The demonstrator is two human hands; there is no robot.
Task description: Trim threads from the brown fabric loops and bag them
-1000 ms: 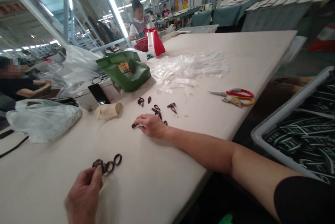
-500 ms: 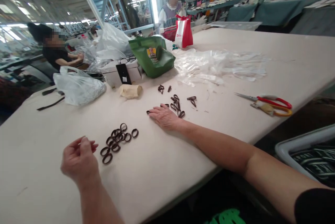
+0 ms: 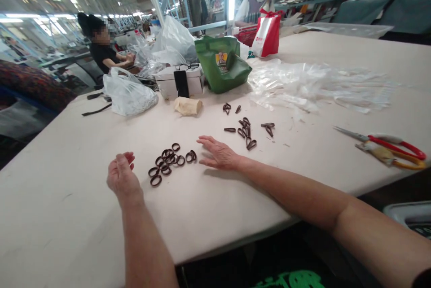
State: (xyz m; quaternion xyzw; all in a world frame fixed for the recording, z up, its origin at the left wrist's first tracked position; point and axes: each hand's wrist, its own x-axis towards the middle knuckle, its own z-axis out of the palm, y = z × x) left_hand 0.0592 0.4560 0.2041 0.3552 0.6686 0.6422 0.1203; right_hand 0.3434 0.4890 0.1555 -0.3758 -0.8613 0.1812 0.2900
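Note:
Several dark brown loops standing as round rings are clustered on the pale tabletop between my hands. My left hand hovers left of them, its fingers curled in with the thumb against them; whatever may be inside is hidden. Just right of the cluster, my right hand is open, thumb and fingers spread, close to a few rings at the cluster's right end. Beyond that hand lie several flattened dark loops, with a single flat loop apart from them.
Red-handled scissors and a yellow-handled cutting tool lie at the right. Farther back are a tan roll, a phone against a white box, a green bag, clear plastic and a white plastic bag. A co-worker sits beyond.
My right hand has moved from the flattened loops toward the ring cluster and spread its fingers. A few more rings now stand at the cluster's right end. The view has swung left.

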